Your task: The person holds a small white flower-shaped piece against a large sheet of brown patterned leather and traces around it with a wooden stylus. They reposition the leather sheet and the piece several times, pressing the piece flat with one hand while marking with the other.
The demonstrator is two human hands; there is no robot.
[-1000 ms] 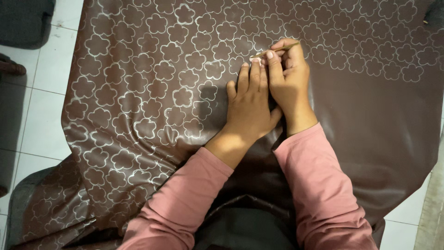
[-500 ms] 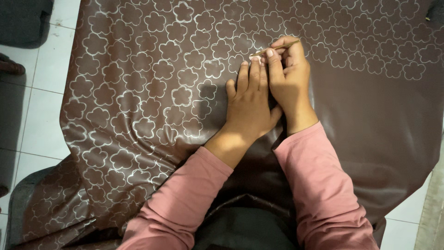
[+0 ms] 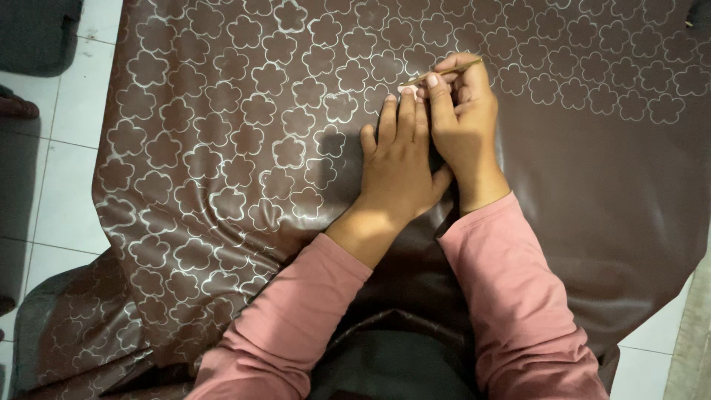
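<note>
From my feed, the right hand [image 3: 463, 126] has its grip pinched around a thin pencil-like stick [image 3: 444, 72], which slants up to the right, with its lower tip at the fingertips of the left hand. The left hand [image 3: 400, 159] lies flat on the brown sheet [image 3: 592, 192], fingers pressed together and holding nothing, touching the right hand along its side. The stick's tip sits right at the edge of the white flower outlines [image 3: 244, 148] that cover the sheet to the left of the hands; right of the hands the sheet is mostly plain brown, apart from a band of flowers along the top. Both arms are in pink sleeves [image 3: 518, 296]. The sheet spreads over a white tiled floor [image 3: 67, 141], which shows past its left edge.
</note>
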